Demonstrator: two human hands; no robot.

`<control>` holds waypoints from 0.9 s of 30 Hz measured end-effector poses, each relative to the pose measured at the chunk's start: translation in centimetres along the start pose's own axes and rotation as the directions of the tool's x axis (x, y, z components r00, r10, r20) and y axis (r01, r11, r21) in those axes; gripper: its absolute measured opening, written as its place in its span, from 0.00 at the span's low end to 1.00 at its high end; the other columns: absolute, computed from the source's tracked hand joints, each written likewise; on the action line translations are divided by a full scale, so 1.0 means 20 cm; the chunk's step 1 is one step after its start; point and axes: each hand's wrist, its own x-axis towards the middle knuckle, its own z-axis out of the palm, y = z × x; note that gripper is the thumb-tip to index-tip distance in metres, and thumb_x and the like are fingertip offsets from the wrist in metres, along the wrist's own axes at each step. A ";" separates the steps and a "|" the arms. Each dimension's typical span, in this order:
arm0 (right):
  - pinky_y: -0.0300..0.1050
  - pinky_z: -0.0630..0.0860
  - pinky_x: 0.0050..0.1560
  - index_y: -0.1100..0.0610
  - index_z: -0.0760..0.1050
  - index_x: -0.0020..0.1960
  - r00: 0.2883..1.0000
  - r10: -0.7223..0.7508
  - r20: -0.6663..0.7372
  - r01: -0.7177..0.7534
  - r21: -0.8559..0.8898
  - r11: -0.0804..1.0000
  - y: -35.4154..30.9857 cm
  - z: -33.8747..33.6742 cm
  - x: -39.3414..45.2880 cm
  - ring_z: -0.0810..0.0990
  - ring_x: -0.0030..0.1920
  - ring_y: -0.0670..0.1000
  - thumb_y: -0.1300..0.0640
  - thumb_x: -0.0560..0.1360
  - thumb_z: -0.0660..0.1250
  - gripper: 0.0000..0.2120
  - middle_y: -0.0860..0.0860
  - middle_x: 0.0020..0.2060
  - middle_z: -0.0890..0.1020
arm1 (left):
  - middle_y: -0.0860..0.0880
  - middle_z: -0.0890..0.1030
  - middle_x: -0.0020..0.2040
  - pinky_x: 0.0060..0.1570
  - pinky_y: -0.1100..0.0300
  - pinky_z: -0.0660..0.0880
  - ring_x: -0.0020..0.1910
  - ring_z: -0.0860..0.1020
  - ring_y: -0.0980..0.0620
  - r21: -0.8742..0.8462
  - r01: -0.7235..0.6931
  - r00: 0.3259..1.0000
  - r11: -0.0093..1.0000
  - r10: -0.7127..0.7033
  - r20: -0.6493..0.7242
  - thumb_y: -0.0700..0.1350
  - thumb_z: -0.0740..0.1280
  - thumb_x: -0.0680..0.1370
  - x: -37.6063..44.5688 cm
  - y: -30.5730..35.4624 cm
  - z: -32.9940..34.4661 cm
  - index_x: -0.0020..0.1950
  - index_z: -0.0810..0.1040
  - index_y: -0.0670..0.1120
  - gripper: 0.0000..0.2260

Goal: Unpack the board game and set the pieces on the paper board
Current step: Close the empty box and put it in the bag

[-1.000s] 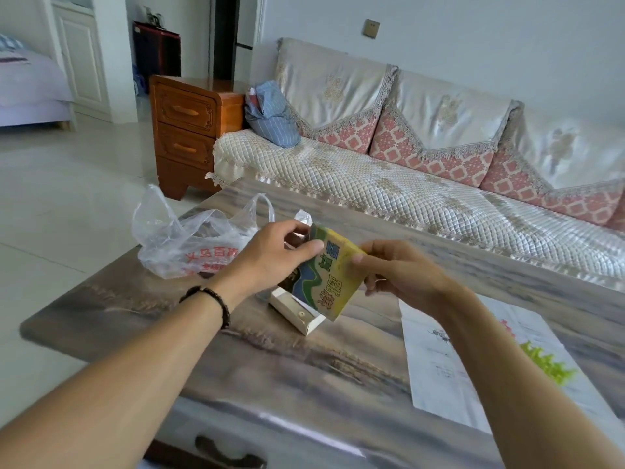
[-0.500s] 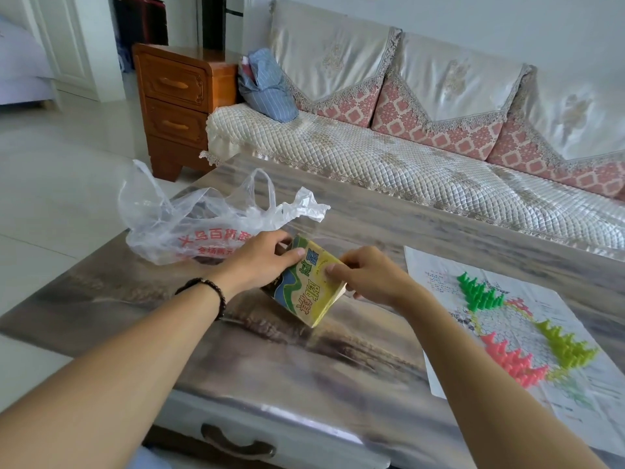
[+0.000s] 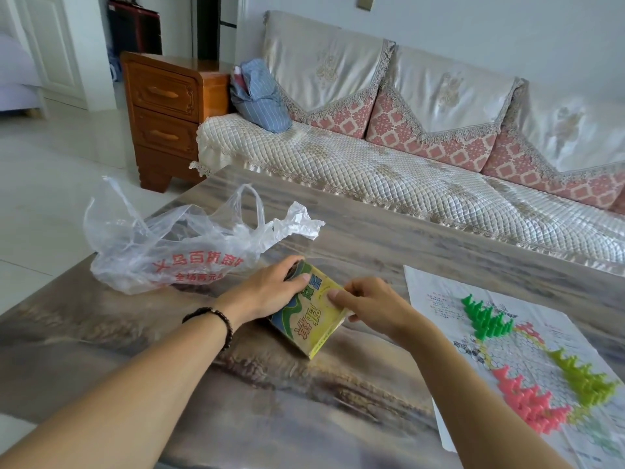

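**Kid:** Left hand (image 3: pixel 270 292) is curled over the far end of the game box (image 3: pixel 309 316), and the right hand (image 3: pixel 368 308) pinches the near right edge of it with thumb and fingers. Both hands are holding the same box, near the middle of the frame.

**Big kid:** Is the box on the table (image 3: pixel 304 418)?

**Kid:** One corner looks like it touches, and the rest is tipped up. I can't tell if it is open or closed.

**Big kid:** Where are the pieces?

**Kid:** On the paper board (image 3: pixel 439 292), at the lower right. Green pieces (image 3: pixel 487 318) stand at the top, yellow-green pieces (image 3: pixel 583 379) further down on the right, and pink pieces (image 3: pixel 526 399) near the bottom (all in little pointy bunches).

**Big kid:** So which step is this?

**Kid:** I think most of the setting out is done. Next I would look inside the box for leftover pieces, then put it by the plastic bag (image 3: pixel 169 252) at the middle left.
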 end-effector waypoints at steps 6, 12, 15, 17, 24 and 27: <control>0.48 0.76 0.47 0.67 0.80 0.45 0.972 0.105 0.209 -0.156 0.246 0.957 0.06 -0.01 0.03 0.73 0.38 0.54 0.53 0.78 0.66 0.15 0.64 0.39 0.76 | 0.47 0.70 0.71 0.60 0.57 0.70 0.59 0.74 0.52 0.093 0.025 0.999 0.995 -0.028 0.033 0.54 0.58 0.81 0.07 0.01 0.04 0.75 0.61 0.56 0.21; 0.41 0.78 0.34 0.62 0.76 0.50 0.967 0.224 0.124 -0.234 0.069 0.970 0.04 -0.02 0.05 0.77 0.32 0.49 0.53 0.76 0.68 0.12 0.55 0.37 0.79 | 0.45 0.73 0.65 0.58 0.56 0.69 0.64 0.72 0.47 0.348 -0.064 0.997 0.935 0.078 -0.026 0.56 0.60 0.80 0.06 -0.01 0.08 0.71 0.68 0.51 0.20; 0.42 0.79 0.31 0.60 0.75 0.50 0.971 0.238 0.021 -0.236 -0.070 0.969 0.04 0.00 0.05 0.80 0.31 0.51 0.48 0.75 0.69 0.15 0.56 0.37 0.82 | 0.46 0.75 0.60 0.56 0.54 0.72 0.62 0.73 0.47 0.405 -0.071 0.987 0.911 0.123 -0.103 0.58 0.61 0.79 0.03 -0.02 0.10 0.69 0.70 0.51 0.21; 0.46 0.82 0.35 0.62 0.77 0.49 0.972 0.234 -0.022 -0.236 -0.086 0.968 0.04 0.03 0.03 0.83 0.33 0.54 0.46 0.76 0.67 0.17 0.57 0.37 0.84 | 0.45 0.75 0.63 0.56 0.55 0.72 0.62 0.73 0.47 0.427 -0.063 0.985 0.902 0.126 -0.121 0.58 0.60 0.80 0.01 -0.01 0.10 0.72 0.67 0.50 0.22; 0.47 0.83 0.36 0.57 0.71 0.62 0.989 0.137 -0.061 -0.131 0.091 0.987 0.02 0.12 -0.09 0.84 0.38 0.55 0.52 0.74 0.70 0.20 0.54 0.53 0.77 | 0.51 0.76 0.65 0.59 0.53 0.72 0.64 0.73 0.51 0.422 -0.111 0.972 0.900 0.187 -0.144 0.59 0.61 0.79 -0.16 -0.09 0.06 0.71 0.69 0.55 0.21; 0.47 0.83 0.38 0.56 0.72 0.64 0.999 0.027 -0.028 -0.026 0.046 0.999 -0.02 0.17 -0.13 0.83 0.40 0.54 0.54 0.75 0.70 0.19 0.51 0.54 0.76 | 0.51 0.75 0.65 0.60 0.53 0.71 0.64 0.72 0.51 0.418 -0.108 0.970 0.902 0.188 -0.154 0.59 0.61 0.79 -0.25 -0.14 0.03 0.70 0.70 0.55 0.21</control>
